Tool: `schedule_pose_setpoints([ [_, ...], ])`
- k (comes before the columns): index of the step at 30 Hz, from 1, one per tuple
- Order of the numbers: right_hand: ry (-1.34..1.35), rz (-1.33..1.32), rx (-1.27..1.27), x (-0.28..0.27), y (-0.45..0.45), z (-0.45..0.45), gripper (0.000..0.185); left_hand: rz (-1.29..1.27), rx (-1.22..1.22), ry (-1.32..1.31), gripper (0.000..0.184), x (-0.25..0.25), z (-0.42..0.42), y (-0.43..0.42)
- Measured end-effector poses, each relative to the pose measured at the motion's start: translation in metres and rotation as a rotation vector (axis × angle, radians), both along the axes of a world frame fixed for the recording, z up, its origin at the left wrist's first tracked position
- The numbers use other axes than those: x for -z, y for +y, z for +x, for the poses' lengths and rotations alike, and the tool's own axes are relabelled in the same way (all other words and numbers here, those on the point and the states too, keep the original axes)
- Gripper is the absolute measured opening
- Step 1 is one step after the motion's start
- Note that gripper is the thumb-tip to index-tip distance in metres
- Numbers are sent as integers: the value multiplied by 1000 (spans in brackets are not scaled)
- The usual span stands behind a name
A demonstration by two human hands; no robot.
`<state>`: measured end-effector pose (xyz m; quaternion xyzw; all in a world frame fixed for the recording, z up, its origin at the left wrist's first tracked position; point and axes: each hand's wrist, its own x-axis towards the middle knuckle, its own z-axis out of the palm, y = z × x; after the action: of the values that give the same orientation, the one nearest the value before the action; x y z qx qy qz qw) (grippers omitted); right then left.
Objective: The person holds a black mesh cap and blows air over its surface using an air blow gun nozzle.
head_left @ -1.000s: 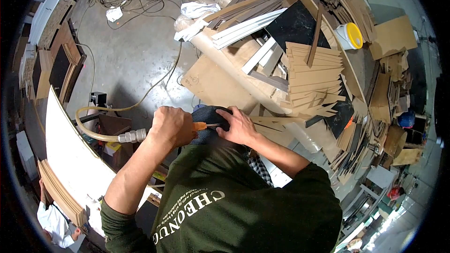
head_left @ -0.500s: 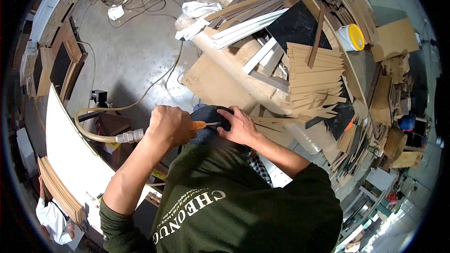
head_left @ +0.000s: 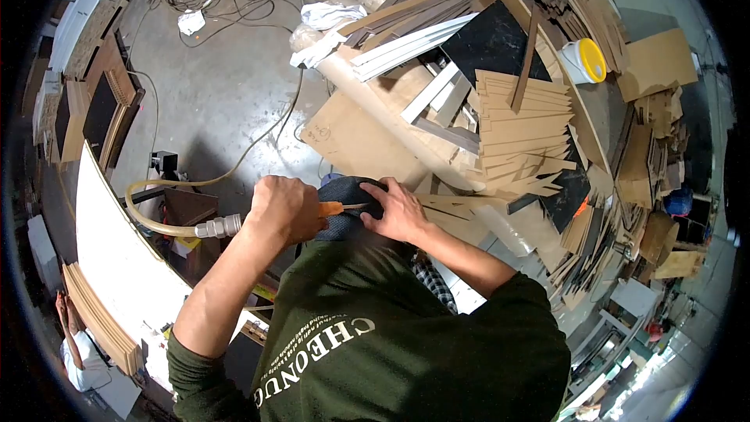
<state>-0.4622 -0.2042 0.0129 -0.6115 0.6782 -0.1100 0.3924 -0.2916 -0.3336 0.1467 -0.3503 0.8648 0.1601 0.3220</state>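
My left hand (head_left: 283,209) is closed in a fist round an orange-handled air blow gun (head_left: 331,208) with a thin metal nozzle. From its rear, a metal coupler (head_left: 219,226) leads to a yellowish air hose (head_left: 148,226). The nozzle points right, towards my right hand (head_left: 398,211). My right thumb and fingers grip the edge of a dark blue, cap-like cloth item (head_left: 341,190) in front of my chest. The nozzle tip lies over this cloth, between thumb and index finger. Part of the cloth is hidden by my hands.
To the right is a heap of brown board strips (head_left: 519,117) with a black panel (head_left: 500,39). A large white curved panel (head_left: 109,242) stands at left. Cables (head_left: 234,0) and buckets (head_left: 582,61) sit farther back. Another person (head_left: 84,359) is by stacked boards at lower left.
My hands, the blow gun and the cloth hold nearly the same position; the view has shifted very slightly. At lower left the other person has shifted, with an arm now raised beside the boards.
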Motion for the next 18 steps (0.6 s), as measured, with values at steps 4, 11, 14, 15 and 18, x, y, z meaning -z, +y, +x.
schedule_pose_setpoints([
  [4, -10, 7, 2, -1, -1, 1, 60, -22, 0, -5, 58, 2, 1, 0],
  [11, 21, 44, 11, -2, -2, 2, 61, 36, -45, -83, 38, -10, -6, -2],
  [14, 16, 45, -3, 0, -2, 1, 62, 30, -21, -73, 37, -9, -4, -2],
  [15, 6, 51, -17, 0, -2, 1, 63, 30, -22, -73, 37, -9, -4, -2],
  [18, 15, 45, -20, -1, -2, 0, 62, 32, -15, -73, 37, -9, -4, -2],
])
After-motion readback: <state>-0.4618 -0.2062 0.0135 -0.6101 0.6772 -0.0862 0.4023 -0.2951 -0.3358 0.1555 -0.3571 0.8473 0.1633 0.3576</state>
